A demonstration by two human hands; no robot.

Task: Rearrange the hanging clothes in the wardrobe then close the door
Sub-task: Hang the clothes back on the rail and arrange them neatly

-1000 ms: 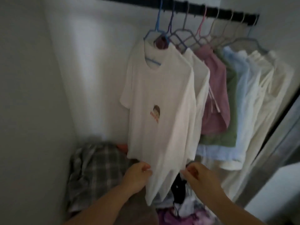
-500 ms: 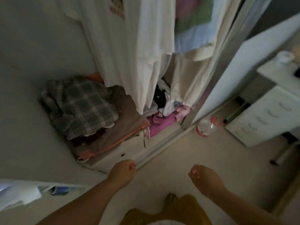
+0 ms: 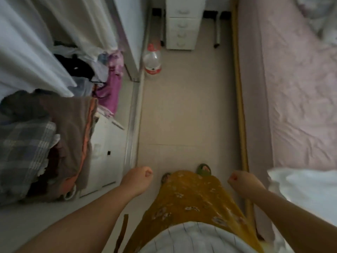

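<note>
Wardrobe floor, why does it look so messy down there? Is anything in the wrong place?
Yes. Loose clothes lie heaped in the wardrobe bottom: a plaid garment on a brown pile, and purple clothes spilling toward the door track. A plastic bottle stands on the floor just outside.

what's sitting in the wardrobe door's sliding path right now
Nothing visible lies on the floor track itself. The purple clothes bulge close to its inner edge, and the plastic bottle stands just outside it by the door.
</note>
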